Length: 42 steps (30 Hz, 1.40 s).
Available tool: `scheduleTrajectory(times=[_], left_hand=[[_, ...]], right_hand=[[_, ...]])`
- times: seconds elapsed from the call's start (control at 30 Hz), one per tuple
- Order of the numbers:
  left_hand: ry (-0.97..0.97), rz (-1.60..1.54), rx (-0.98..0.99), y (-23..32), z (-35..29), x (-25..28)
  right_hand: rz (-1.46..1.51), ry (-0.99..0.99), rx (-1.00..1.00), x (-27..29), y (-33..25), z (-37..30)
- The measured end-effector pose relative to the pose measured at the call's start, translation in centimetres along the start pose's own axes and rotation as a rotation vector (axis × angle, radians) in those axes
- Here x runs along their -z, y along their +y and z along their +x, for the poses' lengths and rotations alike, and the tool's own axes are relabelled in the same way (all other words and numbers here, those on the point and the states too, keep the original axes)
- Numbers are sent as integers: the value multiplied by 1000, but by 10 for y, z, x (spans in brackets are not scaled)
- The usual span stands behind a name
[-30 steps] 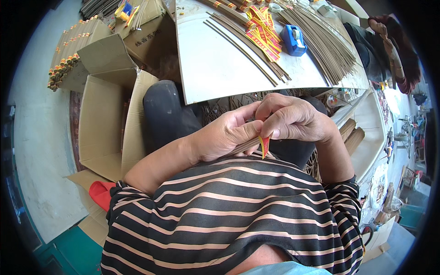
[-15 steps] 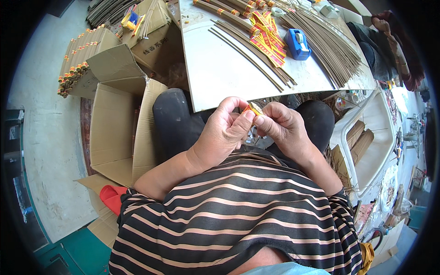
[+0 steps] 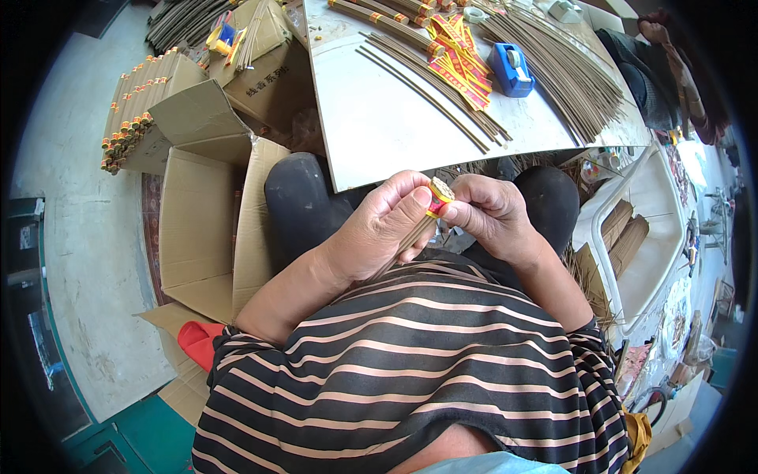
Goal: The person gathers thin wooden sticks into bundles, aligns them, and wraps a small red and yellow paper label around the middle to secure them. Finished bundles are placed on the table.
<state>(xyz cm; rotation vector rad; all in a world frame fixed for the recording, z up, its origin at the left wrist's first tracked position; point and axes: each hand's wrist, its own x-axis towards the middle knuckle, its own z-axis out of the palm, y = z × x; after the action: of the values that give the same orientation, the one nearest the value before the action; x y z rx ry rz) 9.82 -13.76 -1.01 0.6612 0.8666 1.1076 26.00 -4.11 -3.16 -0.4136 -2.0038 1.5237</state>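
Observation:
Above my lap, my left hand (image 3: 375, 229) is wrapped around a bundle of thin brown incense sticks (image 3: 412, 235). The bundle slants, its top end tipped up and away from me. Around that end runs a red and yellow paper band (image 3: 437, 207). My right hand (image 3: 496, 217) pinches the band from the right between thumb and fingers. Beyond my hands, red and yellow paper strips (image 3: 460, 71) lie in a heap on the white table (image 3: 367, 130). A blue tape dispenser (image 3: 512, 71) stands beside them. Loose sticks (image 3: 430, 95) lie left of the strips.
A bigger spread of sticks (image 3: 557, 75) covers the table's right side, with banded bundles (image 3: 387, 30) at its far left. An open cardboard box (image 3: 193, 225) stands at my left, banded bundles (image 3: 142, 107) stacked beyond it. A white tub (image 3: 673, 237) sits at right.
The bundle has turned and risen a little in my hands, so its sticks below the band and more of the red band now show. My right hand has shifted only slightly.

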Motion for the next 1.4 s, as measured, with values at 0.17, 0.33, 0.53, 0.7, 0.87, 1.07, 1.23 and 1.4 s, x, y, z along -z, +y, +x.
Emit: scheduleTrajectory(times=[0.17, 0.33, 0.53, 0.7, 0.87, 1.07, 1.23, 1.4], left_hand=[[-147, -66, 39, 1, 3, 9], [-356, -276, 113, -2, 13, 20], [-231, -251, 94, -2, 16, 15], [-135, -42, 25, 1, 14, 10], [-184, -170, 101, 5, 15, 11], [-212, -232, 178, 3, 18, 14], [-298, -217, 222, 4, 18, 14], [-310, -293, 231, -4, 16, 22]], right_hand=[[-2, -15, 20, 3, 11, 1], [121, 38, 43, 3, -3, 10], [-149, 32, 222, 10, -5, 14], [-133, 29, 85, 11, -11, 12], [-77, -10, 103, 13, -5, 12], [-23, -42, 127, 15, -1, 12], [-25, -85, 205, 15, 0, 13], [28, -125, 166, 17, -1, 13]])
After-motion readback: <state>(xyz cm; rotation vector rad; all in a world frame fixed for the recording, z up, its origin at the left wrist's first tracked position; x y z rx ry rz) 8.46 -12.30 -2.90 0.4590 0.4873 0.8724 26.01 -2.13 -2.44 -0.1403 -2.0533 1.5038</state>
